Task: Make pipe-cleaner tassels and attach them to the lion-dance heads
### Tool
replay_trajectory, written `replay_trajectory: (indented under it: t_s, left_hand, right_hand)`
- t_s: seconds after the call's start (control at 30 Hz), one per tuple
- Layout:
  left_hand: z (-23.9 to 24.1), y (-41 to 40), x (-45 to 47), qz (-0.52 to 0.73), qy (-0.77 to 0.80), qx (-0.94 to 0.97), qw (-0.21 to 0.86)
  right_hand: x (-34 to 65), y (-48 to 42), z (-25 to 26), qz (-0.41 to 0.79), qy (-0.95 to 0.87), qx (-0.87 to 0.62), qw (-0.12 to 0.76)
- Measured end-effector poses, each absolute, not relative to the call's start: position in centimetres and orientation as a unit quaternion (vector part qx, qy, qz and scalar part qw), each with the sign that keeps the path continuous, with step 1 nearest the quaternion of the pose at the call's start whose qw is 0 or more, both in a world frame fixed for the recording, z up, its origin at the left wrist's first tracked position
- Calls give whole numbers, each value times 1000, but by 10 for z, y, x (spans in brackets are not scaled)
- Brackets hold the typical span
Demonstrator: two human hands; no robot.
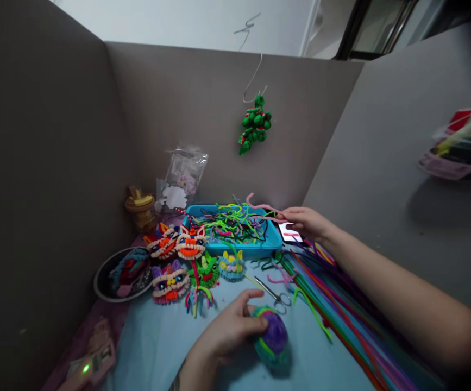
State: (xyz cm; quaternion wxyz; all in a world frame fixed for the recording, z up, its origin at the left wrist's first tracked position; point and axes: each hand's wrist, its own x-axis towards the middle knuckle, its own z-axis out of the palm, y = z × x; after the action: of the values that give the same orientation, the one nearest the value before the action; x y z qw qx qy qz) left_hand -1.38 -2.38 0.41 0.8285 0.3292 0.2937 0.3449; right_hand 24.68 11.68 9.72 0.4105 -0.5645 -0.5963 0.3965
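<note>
Left hand (231, 327) round purple-green ball (275, 332), pale-blue tabletop (149, 350), grey partitions (194, 103) behind

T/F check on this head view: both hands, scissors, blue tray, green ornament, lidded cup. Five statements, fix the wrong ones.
1. The left hand holds a purple-and-teal fuzzy piece. True.
2. The right hand holds the scissors. False: it holds a pink pipe cleaner; the scissors lie on the light-blue work surface.
3. The blue tray contains loose pipe-cleaner pieces in several colors. True.
4. The green ornament lies inside the tray. False: it hangs in front of the grey back panel.
5. The lidded cup stands to the left of the tray. True.
</note>
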Motion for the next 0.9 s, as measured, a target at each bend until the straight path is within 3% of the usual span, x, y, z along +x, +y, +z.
replay_trajectory:
  t_s: [0.13,0.2,0.3,0.4,0.53,0.73,0.9]
  left_hand:
    - [-11,-31,-9,295,297,456,785]
    - [-18,-31,-10,313,317,518,731]
    - [-22,-28,-12,368,366,575,633]
    - [-15,-20,-11,487,404,516,577]
    - [1,-9,-13,532,384,425,624]
    - [1,-4,-24,566,409,446,560]
    - [-8,-1,-25,608,400,393,561]
  right_hand:
    - [237,74,84,445,-514,-478,556]
    - [227,50,75,501,-453,-448,586]
    - [203,16,56,608,-384,-424,551]
    - [174,-6,35,662,-335,-417,525]
    - [137,-15,18,651,-368,-427,508]
    - [104,-10,11,631,-464,-459,419]
    - [109,-10,5,611,-479,-441,450]
